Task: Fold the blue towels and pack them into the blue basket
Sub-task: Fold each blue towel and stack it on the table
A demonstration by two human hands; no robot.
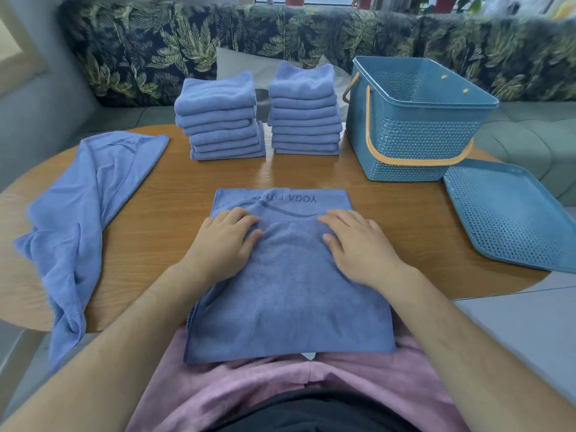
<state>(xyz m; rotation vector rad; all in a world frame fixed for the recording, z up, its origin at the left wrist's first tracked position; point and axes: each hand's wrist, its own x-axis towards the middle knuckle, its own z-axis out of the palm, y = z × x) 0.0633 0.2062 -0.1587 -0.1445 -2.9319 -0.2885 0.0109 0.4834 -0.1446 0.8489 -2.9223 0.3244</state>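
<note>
A blue towel (288,294) printed "YOGA FITNESS" lies partly folded on the wooden table in front of me, its near end hanging over the table edge onto my lap. My left hand (223,241) and my right hand (361,244) both rest flat on it, fingers straight, near the folded edge. Two stacks of folded blue towels, the left stack (223,120) and the right stack (304,112), stand at the back of the table. An unfolded blue towel (81,213) is draped over the table's left edge. The blue basket (414,135) with an orange handle stands empty at the back right.
The basket's blue perforated lid (511,216) lies flat at the table's right edge. The round wooden table (174,198) is bare between the towels. A leaf-patterned sofa (140,48) runs behind the table, with a pale cushion (249,65) behind the stacks.
</note>
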